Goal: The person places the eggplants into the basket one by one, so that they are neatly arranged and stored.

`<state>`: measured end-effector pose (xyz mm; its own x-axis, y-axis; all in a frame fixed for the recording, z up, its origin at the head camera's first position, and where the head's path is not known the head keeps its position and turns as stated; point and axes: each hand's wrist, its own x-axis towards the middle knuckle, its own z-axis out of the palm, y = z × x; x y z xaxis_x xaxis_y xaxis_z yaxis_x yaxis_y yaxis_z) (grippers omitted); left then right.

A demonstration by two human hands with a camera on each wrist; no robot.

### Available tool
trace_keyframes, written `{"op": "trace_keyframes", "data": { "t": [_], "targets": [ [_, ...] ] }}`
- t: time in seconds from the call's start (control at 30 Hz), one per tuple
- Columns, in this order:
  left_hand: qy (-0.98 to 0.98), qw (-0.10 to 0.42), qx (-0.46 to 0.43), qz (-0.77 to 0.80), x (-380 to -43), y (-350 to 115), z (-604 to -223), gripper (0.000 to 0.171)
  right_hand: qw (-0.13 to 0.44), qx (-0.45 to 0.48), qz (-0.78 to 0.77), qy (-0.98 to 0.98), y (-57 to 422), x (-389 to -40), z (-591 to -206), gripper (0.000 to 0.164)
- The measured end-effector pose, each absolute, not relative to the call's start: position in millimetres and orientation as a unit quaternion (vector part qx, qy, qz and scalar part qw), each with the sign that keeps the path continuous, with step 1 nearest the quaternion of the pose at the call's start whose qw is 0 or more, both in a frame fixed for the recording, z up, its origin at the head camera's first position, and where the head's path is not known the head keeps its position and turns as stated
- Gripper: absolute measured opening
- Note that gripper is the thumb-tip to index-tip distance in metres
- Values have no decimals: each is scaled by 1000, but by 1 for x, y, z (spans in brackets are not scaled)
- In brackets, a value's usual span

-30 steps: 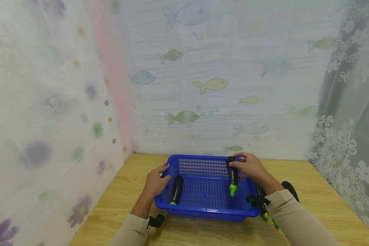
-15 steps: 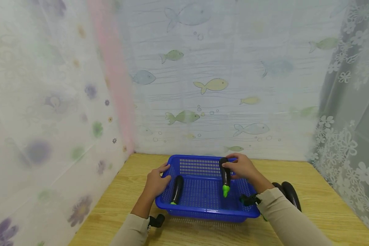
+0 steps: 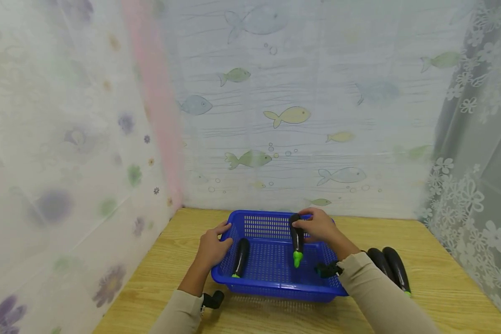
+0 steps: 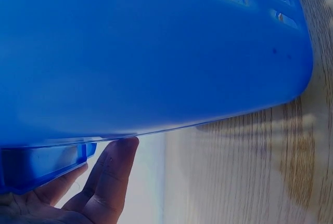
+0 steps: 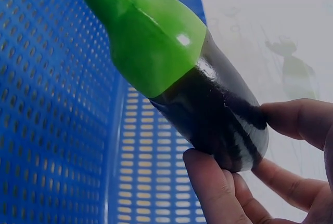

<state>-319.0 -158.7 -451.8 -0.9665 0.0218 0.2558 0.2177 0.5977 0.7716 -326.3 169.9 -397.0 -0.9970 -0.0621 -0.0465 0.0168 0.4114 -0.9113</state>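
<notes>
Over the blue basket (image 3: 279,285), my right hand (image 3: 319,227) holds an eggplant (image 3: 297,239) by its dark end, green stem downward. In the right wrist view, fingers and thumb pinch the dark body of that eggplant (image 5: 218,115). The left rim of the basket is gripped by my left hand (image 3: 212,246); fingertips (image 4: 122,154) touch the outer wall in the left wrist view. A second eggplant (image 3: 241,257) lies inside the basket along its left side.
Several dark eggplants (image 3: 394,269) lie side by side on the wooden table (image 3: 150,283), right of the basket and partly behind the right forearm. A curtain printed with fish (image 3: 292,162) hangs beyond the table's back edge.
My right hand has carried the eggplant leftward over the basket, from its right side toward the middle. The left hand has stayed on the rim. More of the eggplants on the right have come into sight.
</notes>
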Motion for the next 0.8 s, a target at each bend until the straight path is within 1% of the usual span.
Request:
{"op": "trace_keyframes", "data": {
  "t": [0.3,0.47,0.8],
  "targets": [
    [-887,112,-68,-443,-320,-159,-452,54,47,-11,-546,837,153,-334,-409,56],
    [-887,112,-69,-444,-320,-159,-452,54,53,0,-541,840,141,-339,-416,54],
    [-889,112,-73,-438,-320,-159,-452,55,62,2,-555,829,117,-339,-422,54]
  ]
}}
